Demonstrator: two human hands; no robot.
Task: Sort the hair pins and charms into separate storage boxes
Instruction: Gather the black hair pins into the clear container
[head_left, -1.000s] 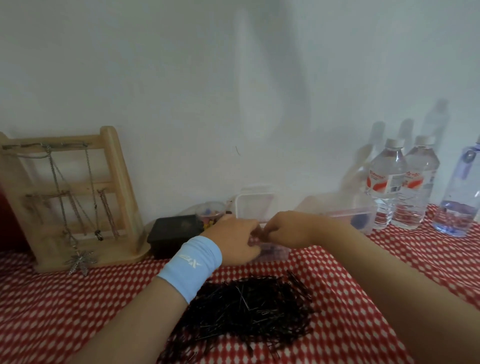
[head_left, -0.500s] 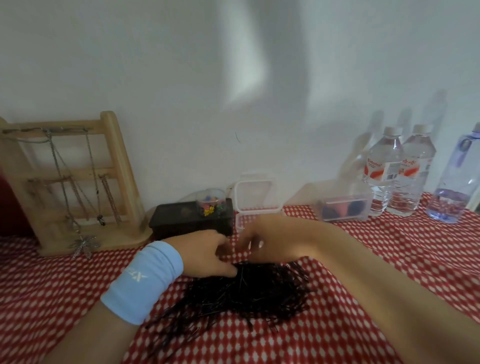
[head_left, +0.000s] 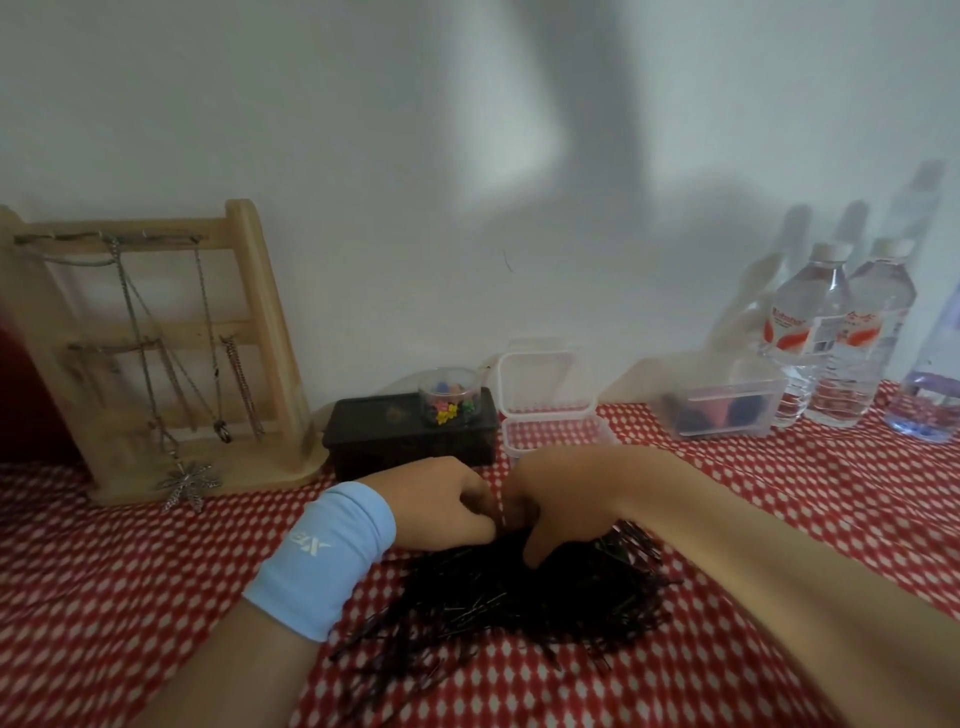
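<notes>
The hair pins (head_left: 519, 597) lie in a loose black heap at the lower centre of the frame, spread on the bench (head_left: 104, 597), probably so that they can be raked together and lifted a few at a time. Both hands meet at the heap's far edge. The left hand (head_left: 441, 499), with a pale blue wristband (head_left: 324, 556), has its fingers (head_left: 480, 512) curled narrow and pinched together with a thin pin standing between the two hands. The right hand (head_left: 561, 499) is curled too, its thumb dipping into the pile, and seems to gather pins against the left, though blur hides how many either hand holds. Just behind the hands stands a small clear box (head_left: 550, 431) with its lid tipped up against the wall, open and close by, most likely to take the pins. Left of it a round clear tub (head_left: 449, 402) of coloured charms sits on top of a black box (head_left: 410, 436), kept apart from the pins. The bench is covered in a red cloth with white diamonds. At the middle left a wooden stand (head_left: 260, 338) carries hanging chains and a leaf pendant (head_left: 189, 483). At the right stand a second clear box (head_left: 727, 410) holding dark and red things, and water bottles (head_left: 810, 332). A plain white wall with soft shadows fills the upper frame.
</notes>
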